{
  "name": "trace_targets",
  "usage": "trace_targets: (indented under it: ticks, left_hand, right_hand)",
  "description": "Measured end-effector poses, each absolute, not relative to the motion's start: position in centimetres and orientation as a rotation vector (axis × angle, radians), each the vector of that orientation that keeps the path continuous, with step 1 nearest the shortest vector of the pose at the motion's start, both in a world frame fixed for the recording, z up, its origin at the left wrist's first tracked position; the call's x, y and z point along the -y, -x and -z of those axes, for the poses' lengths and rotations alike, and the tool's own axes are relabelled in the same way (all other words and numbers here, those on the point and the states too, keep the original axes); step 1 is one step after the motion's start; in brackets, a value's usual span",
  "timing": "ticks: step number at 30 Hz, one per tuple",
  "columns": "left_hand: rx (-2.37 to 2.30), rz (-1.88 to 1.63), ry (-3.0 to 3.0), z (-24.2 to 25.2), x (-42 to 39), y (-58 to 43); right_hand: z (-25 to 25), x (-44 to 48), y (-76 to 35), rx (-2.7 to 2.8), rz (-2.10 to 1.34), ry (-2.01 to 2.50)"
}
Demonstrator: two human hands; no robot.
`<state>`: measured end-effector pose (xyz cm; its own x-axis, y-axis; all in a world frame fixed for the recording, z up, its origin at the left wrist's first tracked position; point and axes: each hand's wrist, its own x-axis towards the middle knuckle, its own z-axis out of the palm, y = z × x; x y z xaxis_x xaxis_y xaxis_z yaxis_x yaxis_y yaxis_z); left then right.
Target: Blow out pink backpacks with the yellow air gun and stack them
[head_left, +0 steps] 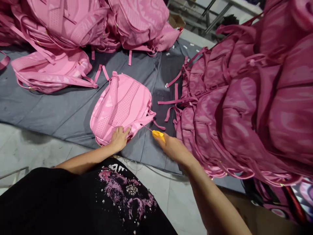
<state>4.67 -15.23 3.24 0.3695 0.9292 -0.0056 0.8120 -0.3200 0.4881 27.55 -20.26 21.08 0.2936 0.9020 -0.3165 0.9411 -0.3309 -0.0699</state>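
Grey cloth point(61, 111) spread over concrete floor point(29, 150). One pink backpack point(122, 104) lies back-panel up near the cloth's front edge. Left hand point(119, 138) curls on its lower hem; pinch or press, cannot tell. Right hand point(172, 148) clenched on yellow snips point(158, 134), tip at a thin strand running from the hem.

Likely mid-trim on this bag. Can't tell which is finished, the far heap point(85, 23) or the right-hand stack point(244, 98). Open cloth to the bag's left; the stack's straps crowd its right.

- Even, fairly bright indoor light from overhead, with no glare.
- Soft shadows lie on the grey cloth point(61, 107) beside the pink backpack point(122, 104) and under the piles along the top.
- The right hand point(172, 148) and its yellow tool point(158, 134) are slightly motion-smeared.
- Wide-angle stretch swells the backpack stack point(256, 98) at the right edge, where it looks soft.
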Motion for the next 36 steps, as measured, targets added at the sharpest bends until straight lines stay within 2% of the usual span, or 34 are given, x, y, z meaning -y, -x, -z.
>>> trace_targets:
  ticks: [3,6,8,10,12,15,23,29,36]
  left_hand:
    - [-1.490,-0.290,-2.242,-3.6,14.5,-4.9]
    - [-1.266,-0.303,-2.100,-4.8,12.5,-3.2]
    - [-1.231,-0.519,-1.989,-5.8,10.6,-0.4]
    - [-1.392,-0.886,-1.790,-6.6,8.5,3.2]
    - [-1.548,-1.090,-1.350,-6.7,6.7,6.7]
    - [-1.502,-0.925,-0.765,-5.9,5.1,9.6]
    - [-1.033,-0.653,-0.390,-4.5,3.9,8.8]
    - [-0.685,-0.578,-0.395,-2.8,3.8,10.3]
    - [-0.589,-0.649,-0.334,-1.2,3.7,10.3]
  right_hand:
    - [-19.6,22.2,-26.9,-1.574,0.448,-2.479]
    - [-17.1,25.2,-24.4,-1.472,0.582,-2.475]
    - [-14.9,27.1,-21.8,-1.498,0.715,-2.413]
    - [-12.7,28.5,-19.1,-1.523,0.774,-2.409]
    - [-10.6,29.3,-16.6,-1.535,0.764,-2.425]
    - [-7.9,29.3,-14.2,-1.523,0.623,-2.428]
    - [-3.3,23.9,-11.5,-1.578,0.425,-2.432]
    - [-2.1,21.6,-11.7,-1.569,0.473,-2.452]
    - [-3.4,22.2,-11.8,-1.554,0.576,-2.510]
